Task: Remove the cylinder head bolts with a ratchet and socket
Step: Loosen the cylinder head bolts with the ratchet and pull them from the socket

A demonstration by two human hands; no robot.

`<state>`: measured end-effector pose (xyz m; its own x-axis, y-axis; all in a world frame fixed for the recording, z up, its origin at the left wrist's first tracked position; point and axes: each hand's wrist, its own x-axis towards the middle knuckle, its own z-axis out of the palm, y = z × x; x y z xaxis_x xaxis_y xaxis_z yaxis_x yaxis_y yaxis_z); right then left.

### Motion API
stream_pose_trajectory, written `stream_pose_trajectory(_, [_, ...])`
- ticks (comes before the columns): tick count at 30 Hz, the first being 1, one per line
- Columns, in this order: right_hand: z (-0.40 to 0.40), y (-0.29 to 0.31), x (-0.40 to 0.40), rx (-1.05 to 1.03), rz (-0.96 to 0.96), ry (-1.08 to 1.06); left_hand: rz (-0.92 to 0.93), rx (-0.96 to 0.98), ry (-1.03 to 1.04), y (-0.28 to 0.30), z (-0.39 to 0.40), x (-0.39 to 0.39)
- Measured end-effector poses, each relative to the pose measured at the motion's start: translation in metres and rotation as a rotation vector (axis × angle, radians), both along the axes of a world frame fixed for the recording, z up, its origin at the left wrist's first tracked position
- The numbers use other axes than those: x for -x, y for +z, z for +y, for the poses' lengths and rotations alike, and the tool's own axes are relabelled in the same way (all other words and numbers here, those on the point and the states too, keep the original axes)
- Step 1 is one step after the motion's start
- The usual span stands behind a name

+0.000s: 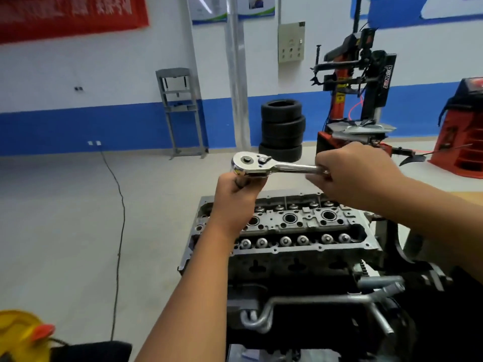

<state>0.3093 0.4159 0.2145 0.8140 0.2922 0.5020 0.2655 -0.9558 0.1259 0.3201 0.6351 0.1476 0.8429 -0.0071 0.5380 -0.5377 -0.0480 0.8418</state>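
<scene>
Aloft — both hands raised | left hand (pixel 236 186) grips socket | right hand (pixel 350 173) grips ratchet (pixel 264 165) handle

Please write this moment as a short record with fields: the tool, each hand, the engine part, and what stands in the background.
tool: chrome ratchet, held level above the engine
left hand: left hand grips the dark piece under the ratchet head, likely the socket or an extension
right hand: right hand grips the ratchet handle
engine part: cylinder head, top open, valve springs and spark plug wells showing
tool contact: cannot tell whether it sits on a bolt
background: stack of tyres, tyre changer, grey shop press
</scene>
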Motion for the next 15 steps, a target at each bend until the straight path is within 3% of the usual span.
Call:
stream_pose_trajectory(4, [0.038, 0.045, 0.049, 0.15, 0.163, 0.156, 0.05, 0.254, 0.172, 0.0, 0.021, -0.002])
stream_pose_trajectory(8, [0.079, 0.053, 0.1, 0.084, 0.507, 0.339, 0.072, 0.369, 0.28, -0.002, 0.024, -0.013])
stream_pose_trajectory(15, [0.074, 0.074, 0.091, 0.172, 0.391, 0.206, 0.168, 0.279, 0.126, 0.0, 0.027, -0.021])
